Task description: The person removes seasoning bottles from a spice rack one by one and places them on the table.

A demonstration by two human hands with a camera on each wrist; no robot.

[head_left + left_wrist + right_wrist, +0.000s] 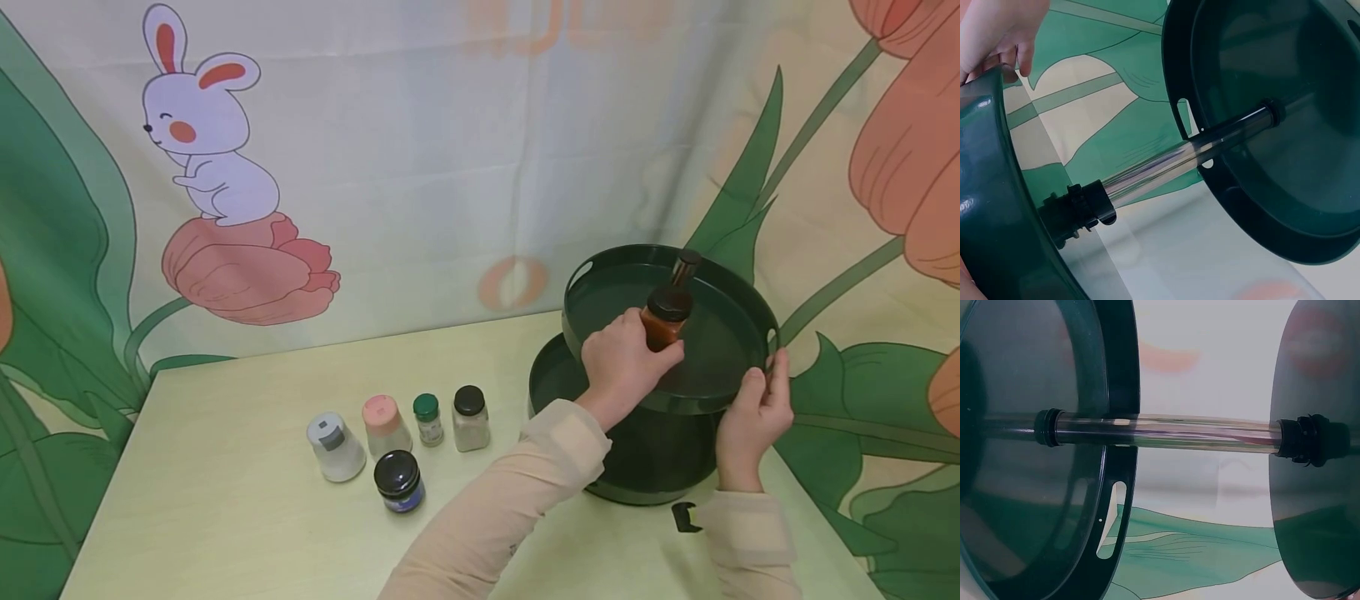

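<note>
A dark green two-tier round tray stands at the right of the table in the head view. My left hand (626, 362) grips a square jar (663, 332) with a black lid and orange-brown contents, over the upper tray (727, 333). Just behind the jar, a dark brown cylinder (685, 268) sticks up. My right hand (756, 421) holds the upper tray's right rim, beside its handle slot. Below lies the lower tray (652, 467), partly hidden by the upper one and my left arm. A clear post (1204, 432) joins the two tiers in the right wrist view.
Left of the trays stand a grey-capped bottle (337, 450), a pink-capped bottle (384, 421), a small green-capped jar (428, 421), a black-lidded jar (471, 421) and a dark jar (399, 482) with a blue label. A printed curtain (420, 208) hangs behind the table (247, 517).
</note>
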